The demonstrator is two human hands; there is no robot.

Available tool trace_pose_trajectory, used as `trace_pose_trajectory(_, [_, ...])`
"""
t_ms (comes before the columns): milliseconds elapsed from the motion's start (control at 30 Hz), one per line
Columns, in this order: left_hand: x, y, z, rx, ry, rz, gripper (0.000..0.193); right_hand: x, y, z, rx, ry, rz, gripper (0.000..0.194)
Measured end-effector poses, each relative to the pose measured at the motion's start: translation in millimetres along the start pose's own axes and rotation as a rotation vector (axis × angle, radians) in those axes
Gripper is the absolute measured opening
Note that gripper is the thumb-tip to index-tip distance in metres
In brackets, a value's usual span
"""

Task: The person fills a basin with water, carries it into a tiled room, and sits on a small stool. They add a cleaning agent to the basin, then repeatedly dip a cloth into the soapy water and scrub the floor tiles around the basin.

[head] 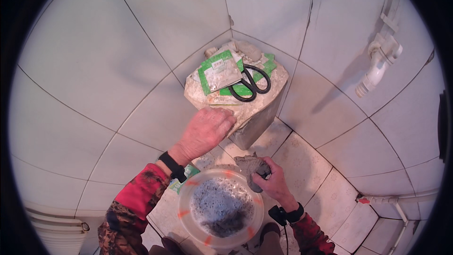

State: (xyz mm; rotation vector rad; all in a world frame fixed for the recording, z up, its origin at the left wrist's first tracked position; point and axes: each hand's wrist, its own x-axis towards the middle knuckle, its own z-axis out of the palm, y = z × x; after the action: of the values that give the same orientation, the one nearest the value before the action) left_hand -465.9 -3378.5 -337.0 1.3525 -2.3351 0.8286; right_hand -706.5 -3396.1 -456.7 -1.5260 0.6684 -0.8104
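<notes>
My left hand (211,129) rests with curled fingers at the near edge of a worn, box-like stand (260,113) in the tiled corner; what is under its fingers is hidden. On the stand lie green-and-white packets (221,71), black-handled scissors (253,83) and a crumpled pale cloth (247,49). Lower right, my right hand (274,182) grips a bunched grey cloth (253,166) above the rim of a round plastic basin (185,216). White suds and dark water fill the basin, which stands on the floor between my feet.
A green packet (191,172) lies on the floor beside the basin. A white plastic pipe outlet (375,67) juts from the right wall. Low on the right runs a thin white pipe (403,212) with a red fitting (363,200). A ribbed white fixture (58,235) stands lower left.
</notes>
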Motion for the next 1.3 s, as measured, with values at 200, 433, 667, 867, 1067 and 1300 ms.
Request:
trace_pose_trajectory(200, [-2, -1, 7, 0.049, 0.074, 0.012, 0.039, 1, 3, 4, -0.041, -0.012, -0.019, 0.035])
trace_pose_trajectory(433, [-2, 6, 5, 0.085, 0.067, -0.021, 0.035, 0, 9, 3, -0.035, -0.012, -0.062, 0.035])
trace_pose_trajectory(667, [-3, 13, -2, 0.055, -0.030, -0.083, 0.033, -2, 12, -7, 0.022, 0.024, -0.024, 0.034])
trace_pose_trajectory(867, [-24, 17, -13, -0.151, 0.019, -0.309, 0.042, -4, 25, -24, 0.037, 0.116, 0.016, 0.033])
trace_pose_trajectory(1067, [-55, -1, 0, -0.321, 0.296, -0.787, 0.019, -13, 52, -40, -0.204, 0.186, 0.064, 0.024])
trace_pose_trajectory(1300, [-189, 49, 28, -0.698, 0.081, -1.247, 0.014, -33, 103, -60, -0.407, 0.158, 0.127, 0.029])
